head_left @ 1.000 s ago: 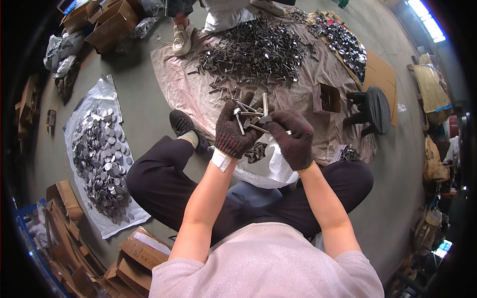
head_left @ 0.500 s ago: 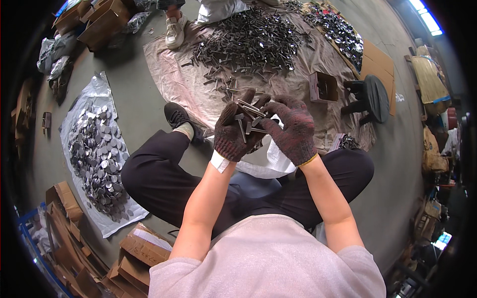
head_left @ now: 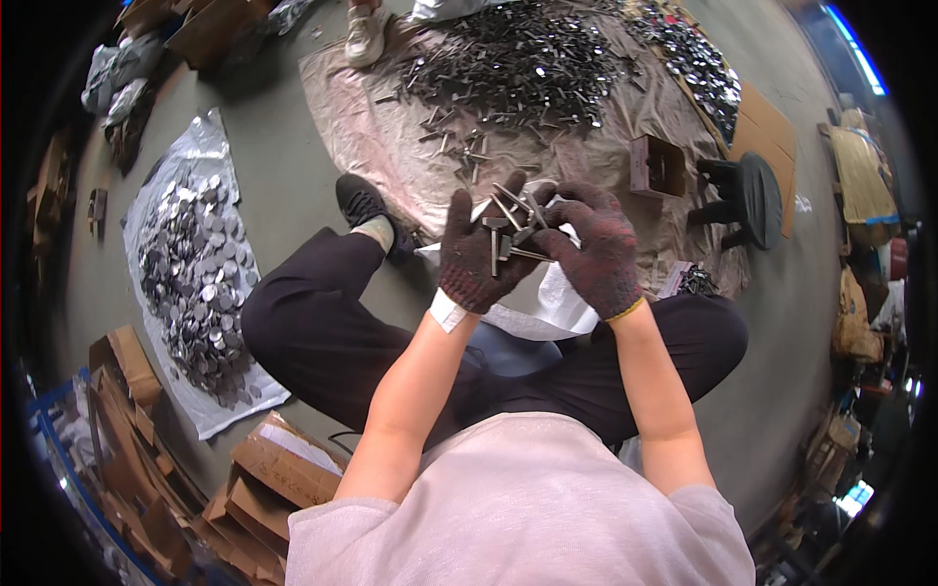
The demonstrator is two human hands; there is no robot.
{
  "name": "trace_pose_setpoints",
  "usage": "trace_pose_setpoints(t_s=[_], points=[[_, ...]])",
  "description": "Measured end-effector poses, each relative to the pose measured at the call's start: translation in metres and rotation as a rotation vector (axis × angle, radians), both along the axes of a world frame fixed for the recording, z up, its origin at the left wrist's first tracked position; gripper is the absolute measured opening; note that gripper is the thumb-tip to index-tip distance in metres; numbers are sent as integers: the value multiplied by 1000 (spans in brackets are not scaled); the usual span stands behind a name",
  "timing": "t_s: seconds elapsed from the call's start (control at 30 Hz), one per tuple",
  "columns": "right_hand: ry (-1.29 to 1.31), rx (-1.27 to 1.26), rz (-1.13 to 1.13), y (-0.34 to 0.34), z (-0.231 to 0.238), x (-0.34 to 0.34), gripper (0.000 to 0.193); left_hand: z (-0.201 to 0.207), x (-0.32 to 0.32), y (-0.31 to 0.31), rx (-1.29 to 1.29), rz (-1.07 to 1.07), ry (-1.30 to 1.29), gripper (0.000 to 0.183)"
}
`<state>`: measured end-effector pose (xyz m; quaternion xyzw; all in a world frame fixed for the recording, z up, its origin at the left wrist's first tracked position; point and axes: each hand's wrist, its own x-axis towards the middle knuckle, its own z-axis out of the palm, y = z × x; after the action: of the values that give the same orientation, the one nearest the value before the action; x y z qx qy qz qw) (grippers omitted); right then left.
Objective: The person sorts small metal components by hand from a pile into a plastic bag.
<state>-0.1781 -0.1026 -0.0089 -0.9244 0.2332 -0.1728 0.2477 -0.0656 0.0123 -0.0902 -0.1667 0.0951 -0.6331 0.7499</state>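
Note:
My left hand (head_left: 473,262), in a dark knitted glove, cradles several T-shaped metal pieces (head_left: 500,244) across its palm, thumb sticking up. They look like short rods with a flat crossbar and point different ways. My right hand (head_left: 598,246), gloved alike, curls its thumb and fingers against the right-hand ends of these pieces. Its fingertips partly hide what they grip. Beyond both hands, a large heap of similar dark metal pieces (head_left: 518,63) covers a wrinkled cloth (head_left: 342,127). White sheeting (head_left: 562,303) lies between my legs under the hands.
Left of me, round metal discs (head_left: 200,283) lie on a plastic sheet (head_left: 210,425). A small open box (head_left: 657,168) and a dark stool (head_left: 757,200) stand to the right. Cardboard boxes (head_left: 283,464) sit lower left. Another person's shoe (head_left: 365,37) rests at the cloth's far edge.
The metal pieces have shifted in my left palm, and its thumb has spread outward. My right fingers stay at the pieces. The whole view has moved slightly.

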Motion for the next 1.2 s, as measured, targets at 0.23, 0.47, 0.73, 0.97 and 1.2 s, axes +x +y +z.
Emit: trace_pose_setpoints(t_s=[0.23, 0.47, 0.73, 0.97, 1.2], points=[[9, 122, 39, 2, -23, -13, 18, -19, -31, 19, 57, 14, 130, 68], [-7, 468, -99, -13, -39, 59, 21, -7, -70, 54, 201, -122, 88, 57], [752, 40, 687, 34, -160, 204, 21, -32, -76, 61, 457, -326, 174, 45], [968, -69, 735, 85, -290, 228, 19, -29, -57, 43, 491, 23, -1486, 41], [964, -115, 683, 107, -314, 228, 20, -55, -53, 38, 382, -209, -659, 49]])
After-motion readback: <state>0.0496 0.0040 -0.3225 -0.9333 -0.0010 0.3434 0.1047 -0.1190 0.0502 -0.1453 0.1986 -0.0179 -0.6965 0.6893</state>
